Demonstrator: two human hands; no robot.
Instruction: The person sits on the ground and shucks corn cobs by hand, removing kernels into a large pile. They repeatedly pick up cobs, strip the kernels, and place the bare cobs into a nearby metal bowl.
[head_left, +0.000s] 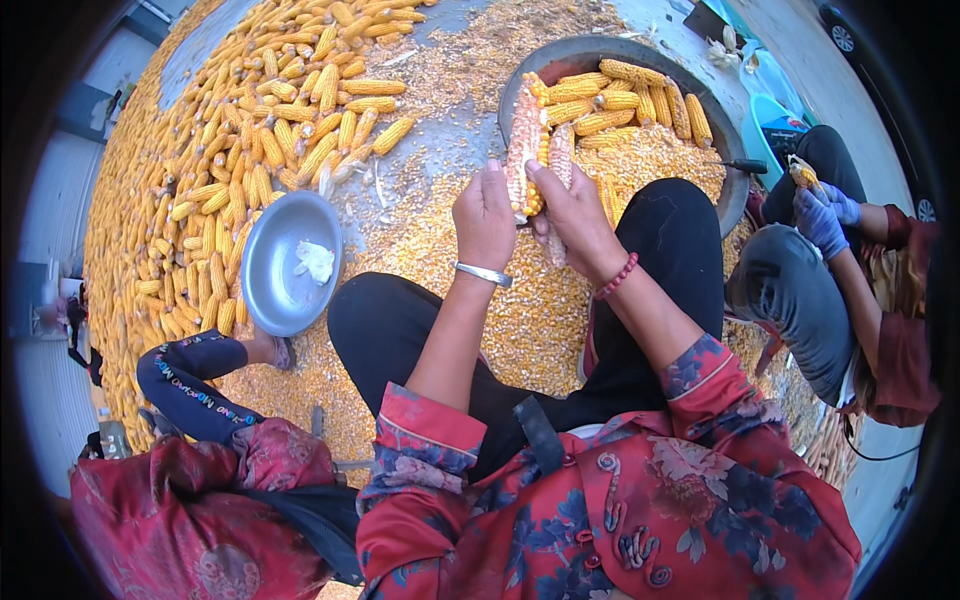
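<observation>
My left hand (484, 217) grips the lower end of a corn cob (526, 139) held upright over the kernels. Most of its near face is stripped to pinkish bare cob, with a strip of yellow kernels left along the right edge. In my right hand (577, 217) is a bare corn cob (561, 154), pressed alongside the first one, its lower end poking out below the palm. My right thumb rests on the partly stripped cob. Just beyond my hands stands a wide dark basin (536, 60) with whole corn ears (637, 75) and loose kernels (652, 161) in it.
A tool with a black handle (742, 165) lies across the basin's right rim. To the left are a grey metal basin (270, 292) holding something white and a large heap of corn ears (247, 142). Co-workers sit on both sides; the right one's gloved hands (821, 217) hold a cob.
</observation>
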